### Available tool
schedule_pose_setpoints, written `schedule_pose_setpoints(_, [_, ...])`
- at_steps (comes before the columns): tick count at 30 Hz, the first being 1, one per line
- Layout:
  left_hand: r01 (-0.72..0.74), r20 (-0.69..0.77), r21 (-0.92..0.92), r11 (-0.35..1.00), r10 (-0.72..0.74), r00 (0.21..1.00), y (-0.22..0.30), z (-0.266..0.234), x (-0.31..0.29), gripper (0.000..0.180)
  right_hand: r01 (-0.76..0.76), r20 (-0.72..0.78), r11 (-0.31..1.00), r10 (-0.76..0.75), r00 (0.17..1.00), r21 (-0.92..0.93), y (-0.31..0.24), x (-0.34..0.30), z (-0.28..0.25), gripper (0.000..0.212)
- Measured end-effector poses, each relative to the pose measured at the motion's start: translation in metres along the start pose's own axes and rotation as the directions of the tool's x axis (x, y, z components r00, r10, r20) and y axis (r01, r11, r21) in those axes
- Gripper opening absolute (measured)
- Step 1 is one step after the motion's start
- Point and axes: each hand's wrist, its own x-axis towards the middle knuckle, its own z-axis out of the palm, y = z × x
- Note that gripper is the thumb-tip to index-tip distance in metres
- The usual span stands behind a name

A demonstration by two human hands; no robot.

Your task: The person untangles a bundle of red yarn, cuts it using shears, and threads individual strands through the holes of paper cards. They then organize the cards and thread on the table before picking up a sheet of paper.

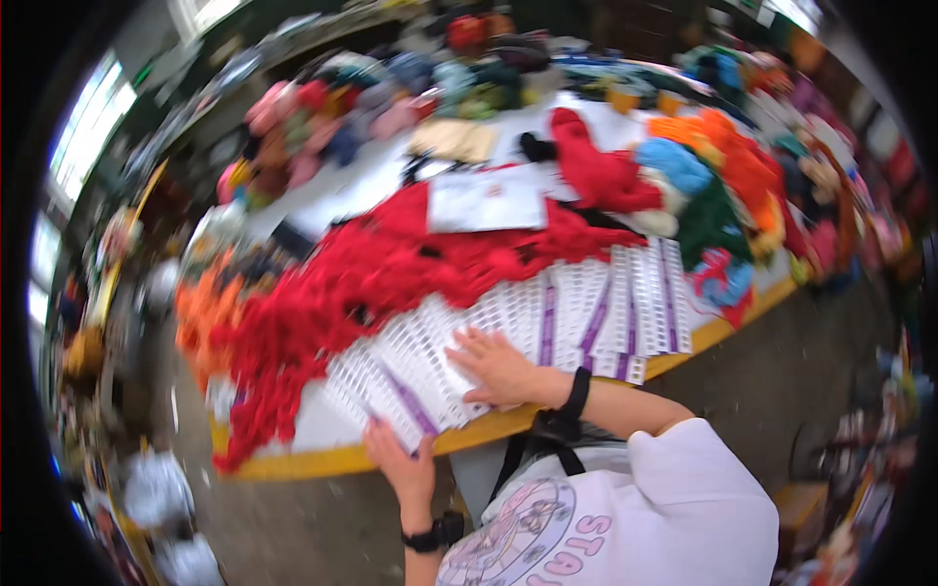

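White cards with rows of small holes (586, 293), some with purple bands, lie fanned along the near side of the table. Red yarn (391, 264) spreads in a thick, loose mass along their far ends. My right hand (498, 369) rests flat on the middle of the cards, its fingers spread. My left hand (399, 459) is at the near end of the left-hand cards, beside a purple-banded card (410, 402). Its thumb and fingers are apart at the card ends, somewhat blurred, and no card is seen lifted in it.
The white table has a yellow front edge (332, 469). A white paper sheet (487, 200) lies on the red yarn, with a tan packet (454, 141) behind. Orange yarn (210, 313) sits at left; a red bundle (596, 166) and dark green yarn (713, 220) sit at right.
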Motion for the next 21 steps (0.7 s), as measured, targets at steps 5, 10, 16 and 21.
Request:
schedule_pose_setpoints(5, [-0.004, 0.188, -0.119, 0.993, 0.027, 0.982, 0.041, -0.014, 0.014, 0.067, -0.298, -0.374, 0.95, 0.312, 0.874, 0.096, 0.053, -0.063, -0.046, 0.06])
schedule_pose_setpoints(10, [-0.128, 0.392, -0.3, 0.945, 0.245, 0.887, 0.108, -0.017, 0.04, 0.061, -0.351, -0.376, 0.889, 0.446, 0.812, 0.295, 0.105, -0.148, -0.068, 0.043])
schedule_pose_setpoints(16, [-0.337, 0.413, -0.339, 0.878, 0.461, 0.785, 0.162, 0.001, 0.072, 0.063, -0.466, -0.539, 0.848, 0.524, 0.66, 0.254, 0.156, -0.201, -0.11, 0.04])
schedule_pose_setpoints(21, [-0.619, 0.306, -0.211, 0.757, 0.652, 0.693, 0.215, 0.017, 0.13, 0.066, -0.558, -0.596, 0.823, 0.499, 0.629, 0.101, 0.181, -0.226, -0.112, 0.056])
